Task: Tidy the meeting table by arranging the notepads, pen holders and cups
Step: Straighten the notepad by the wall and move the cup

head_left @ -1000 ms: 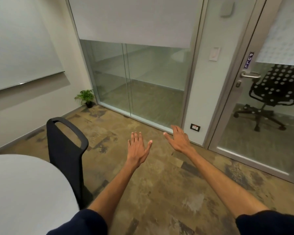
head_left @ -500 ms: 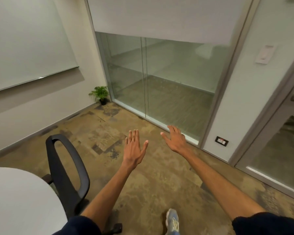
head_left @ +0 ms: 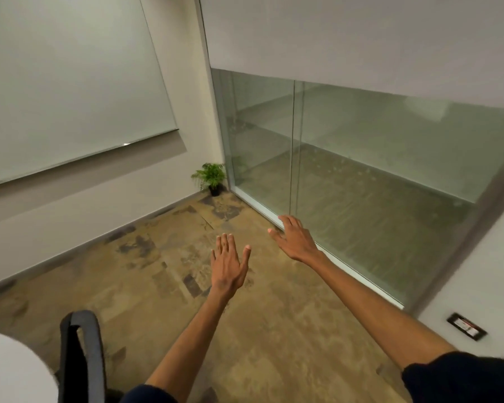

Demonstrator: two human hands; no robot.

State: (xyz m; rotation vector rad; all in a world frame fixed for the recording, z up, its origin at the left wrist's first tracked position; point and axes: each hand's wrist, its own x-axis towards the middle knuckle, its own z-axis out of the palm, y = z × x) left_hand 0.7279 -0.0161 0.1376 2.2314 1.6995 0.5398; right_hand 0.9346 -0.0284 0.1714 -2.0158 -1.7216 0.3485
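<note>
The left hand [head_left: 227, 267] and the right hand [head_left: 296, 241] are held out over the floor [head_left: 128, 286], fingers straight and spread, nothing grasped. The white surface [head_left: 9, 370] is seen at the lower left edge, well apart from both, with a dark chair [head_left: 82, 359] just beside it.

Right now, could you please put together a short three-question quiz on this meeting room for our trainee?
1. Short answer: what stands right beside the white table?
2. True or false: the left hand and the right hand are each gripping something.
3. Where is the potted plant?
A. on the table
B. on the floor in the corner, next to the glass partition
C. on the chair seat

Key: 1. the dark chair; 2. false, both hands are held out with straight fingers and hold nothing; 3. B.
</note>
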